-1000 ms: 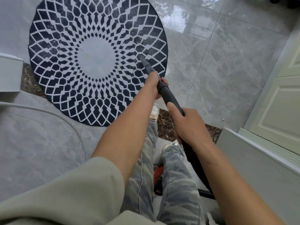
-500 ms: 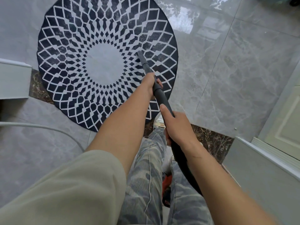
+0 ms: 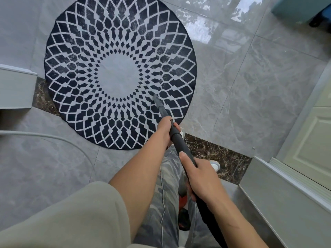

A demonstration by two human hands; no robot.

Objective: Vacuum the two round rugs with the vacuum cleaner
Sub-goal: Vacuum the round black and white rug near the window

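**Head view, read left to right.** At the left edge of the tiled floor (image 3: 250, 86), a pale cord (image 3: 53, 138) curves across the grey tiles below a grey skirting block (image 3: 16, 86). Centre left lies one round rug (image 3: 80, 51), dark with a pale lattice and a plain pale centre, flat on the floor.

The crevice nozzle (image 3: 156, 98) of the vacuum wand (image 3: 180, 143) meets the rug between its plain centre and its near right edge. The left hand (image 3: 165, 128) holds the wand just behind the nozzle, above the rug's near edge, with fingers wrapped round the tube. The right hand (image 3: 200, 174) holds the wand further back, thumb along the top and fingers curled beneath.

Nozzle and rug thus lie ahead of both grips and to their left. A red part (image 3: 183, 203), probably the vacuum body, shows between the legs. A panelled door (image 3: 313, 158) stands at the right edge.

**Progress (judged).** This rug is being worked. A greyish bloom on its far dark patches may be dust or glare, so the share already cleaned cannot be told. The second rug is out of view, and its state is unknown.
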